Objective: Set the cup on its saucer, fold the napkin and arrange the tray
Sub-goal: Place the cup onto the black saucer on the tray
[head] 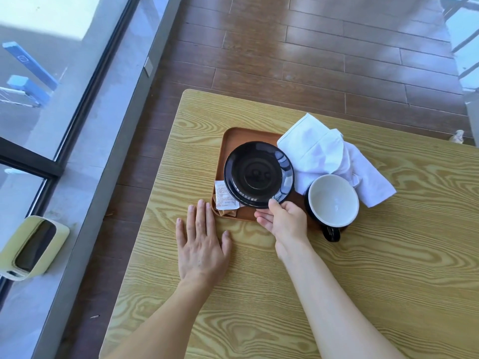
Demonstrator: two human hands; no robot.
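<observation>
From the head view, we see our right hand [283, 222] pinching the near rim of the black saucer [258, 174], thumb on top, fingers beneath, tilting it over the brown tray [228, 141]. Just right of those fingers stands the empty cup [333, 200], handle toward us, touching the crumpled white napkin [326, 156] beyond it. Our left hand [203, 244] lies flat on the table [388, 268], fingers spread and holding nothing, fingertips just short of the tray's corner, where a receipt [225, 195] lies.
</observation>
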